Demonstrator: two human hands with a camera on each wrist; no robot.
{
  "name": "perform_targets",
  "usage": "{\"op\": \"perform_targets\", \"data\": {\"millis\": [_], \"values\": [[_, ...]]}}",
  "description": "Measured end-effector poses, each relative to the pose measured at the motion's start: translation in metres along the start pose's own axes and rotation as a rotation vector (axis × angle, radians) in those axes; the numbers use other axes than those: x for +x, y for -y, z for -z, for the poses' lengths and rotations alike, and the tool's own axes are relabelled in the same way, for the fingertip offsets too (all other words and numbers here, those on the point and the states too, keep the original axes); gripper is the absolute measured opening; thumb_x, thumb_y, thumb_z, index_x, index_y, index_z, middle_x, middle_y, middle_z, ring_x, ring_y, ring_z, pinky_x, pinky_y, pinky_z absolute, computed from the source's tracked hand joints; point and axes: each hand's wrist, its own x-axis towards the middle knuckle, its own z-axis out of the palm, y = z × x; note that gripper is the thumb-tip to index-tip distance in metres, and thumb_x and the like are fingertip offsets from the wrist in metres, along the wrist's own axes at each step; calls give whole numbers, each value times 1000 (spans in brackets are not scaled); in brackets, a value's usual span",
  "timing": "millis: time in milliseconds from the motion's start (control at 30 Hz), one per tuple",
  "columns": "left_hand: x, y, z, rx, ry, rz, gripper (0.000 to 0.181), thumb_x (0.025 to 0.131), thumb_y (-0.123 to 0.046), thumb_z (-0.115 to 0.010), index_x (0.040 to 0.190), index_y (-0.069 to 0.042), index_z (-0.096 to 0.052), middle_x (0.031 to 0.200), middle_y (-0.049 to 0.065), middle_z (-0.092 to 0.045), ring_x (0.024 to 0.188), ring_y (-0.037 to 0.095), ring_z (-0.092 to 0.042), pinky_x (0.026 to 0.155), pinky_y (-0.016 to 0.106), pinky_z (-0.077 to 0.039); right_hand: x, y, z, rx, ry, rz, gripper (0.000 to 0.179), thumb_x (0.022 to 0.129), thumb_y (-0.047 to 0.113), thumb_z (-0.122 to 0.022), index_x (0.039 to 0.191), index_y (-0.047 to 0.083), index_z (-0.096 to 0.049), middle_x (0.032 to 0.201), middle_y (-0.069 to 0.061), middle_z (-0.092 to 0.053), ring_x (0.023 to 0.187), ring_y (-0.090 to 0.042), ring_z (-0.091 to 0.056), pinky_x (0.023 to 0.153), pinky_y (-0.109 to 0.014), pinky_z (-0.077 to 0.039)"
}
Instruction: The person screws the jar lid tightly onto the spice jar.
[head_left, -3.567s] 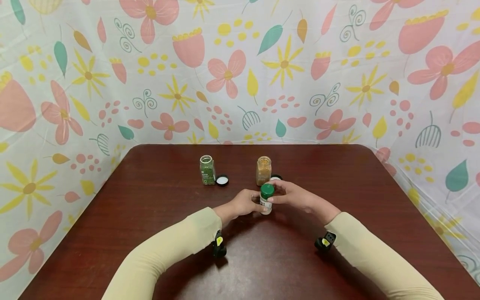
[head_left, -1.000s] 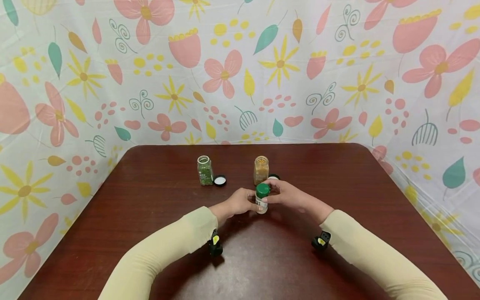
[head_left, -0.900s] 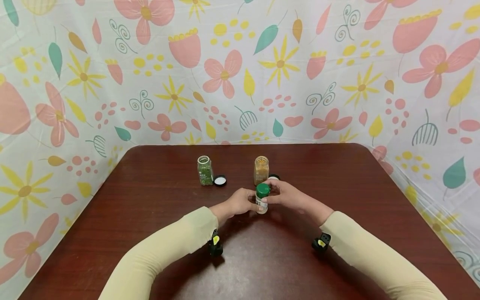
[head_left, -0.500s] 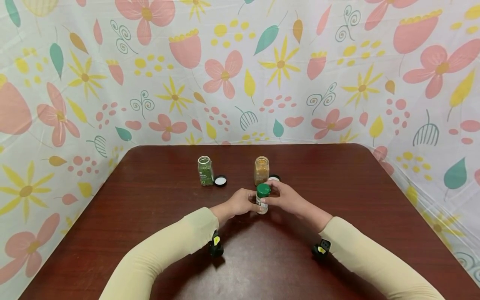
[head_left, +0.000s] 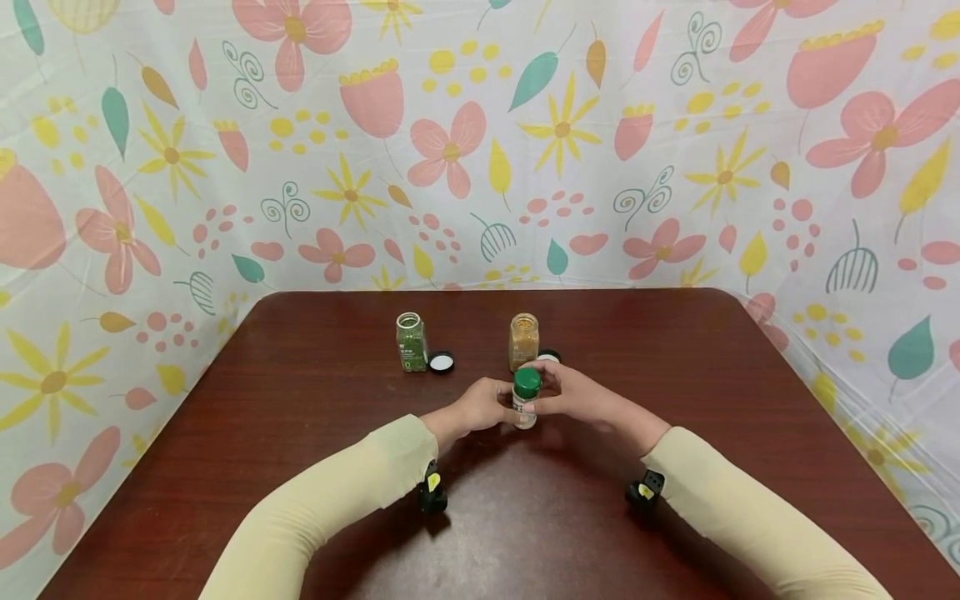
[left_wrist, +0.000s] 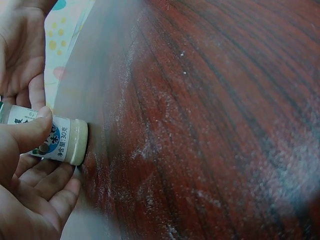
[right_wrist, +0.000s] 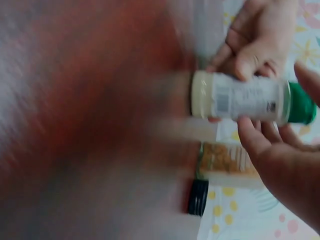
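Between both hands a small spice jar [head_left: 524, 409] with a green cap [head_left: 527, 382] stands upright on the table, its contents pale. My left hand [head_left: 482, 405] grips the lower body from the left, its thumb lying across the label in the left wrist view. From the right, my right hand [head_left: 576, 395] curls round the upper jar and cap. Its fingertips [right_wrist: 250, 132] reach the side of the jar in the right wrist view, with the thumb beside the cap. Part of the label is hidden by the fingers.
Behind the hands stand an uncapped jar of green flakes [head_left: 412, 346] and an uncapped jar of orange seasoning [head_left: 523, 340]. A black lid [head_left: 441, 362] lies beside the green one, another lid [head_left: 550, 356] beside the orange. A patterned cloth [head_left: 465, 167] hangs behind the table [head_left: 337, 333].
The right hand shifts slightly about the cap, its thumb now a little lower on the jar. The left hand keeps its grip; the cap stays on the jar. The head view has shifted slightly.
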Motion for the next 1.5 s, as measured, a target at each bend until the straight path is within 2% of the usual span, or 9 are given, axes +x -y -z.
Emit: {"op": "perform_targets", "data": {"millis": [133,233,333,467,567,800,967,1167,1500], "values": [[2,1,0,11,1,6,38,90,-12,-80,126,-3,-73,119,14,-77,118,28,-69,99,34,-55,4,2,14,57,128,-59,71,99,20,-70,158,3,-34,156,-25,-42,144,-44,-42,110,-51,-49],[2,1,0,13,4,13,39,90,-12,-79,127,-3,-72,120,15,-76,119,29,-69,102,38,-54,5,3,21,84,172,-91,69,99,20,-69,158,8,-36,159,-23,-37,146,-43,-39,113,-54,-46],[2,0,0,13,3,13,39,89,-11,-80,126,-2,-72,120,15,-76,120,29,-69,103,38,-54,5,3,23,98,184,-101,64,101,18,-67,157,6,-38,158,-23,-38,142,-36,-45,114,-55,-46],[1,0,0,6,0,9,37,89,-10,-80,124,-1,-73,118,16,-77,116,28,-70,99,35,-55,3,3,21,93,170,-76,61,102,15,-64,154,-1,-39,152,-25,-44,129,-23,-54,112,-53,-48],[1,-1,0,-5,-3,10,36,89,-9,-80,123,-1,-74,116,16,-77,114,27,-71,95,31,-56,2,3,18,70,135,-61,58,101,15,-65,152,-2,-42,147,-24,-49,125,-19,-55,110,-51,-50],[1,-1,-1,-16,-10,11,35,89,-10,-80,122,-1,-74,114,16,-78,109,26,-72,87,24,-55,1,3,11,2,71,-23,56,102,17,-65,150,-4,-44,141,-25,-55,130,-30,-54,105,-45,-53],[0,1,-1,-20,-13,2,35,88,-10,-80,121,0,-74,113,17,-78,108,25,-73,84,22,-55,2,-1,8,-27,39,-5,54,102,16,-64,148,-4,-45,138,-25,-58,129,-32,-55,103,-44,-54],[1,1,-2,-8,-14,-3,35,89,-10,-80,122,0,-74,114,16,-78,108,25,-73,87,24,-55,2,-2,5,-44,8,16,51,102,14,-64,147,-4,-47,137,-25,-60,129,-35,-57,102,-45,-54],[-1,1,-1,-14,-9,-4,34,89,-9,-79,122,-1,-74,114,16,-78,110,25,-72,87,25,-55,0,1,4,-61,2,20,54,102,13,-64,149,-3,-45,139,-27,-59,132,-42,-56,104,-49,-54]]}}
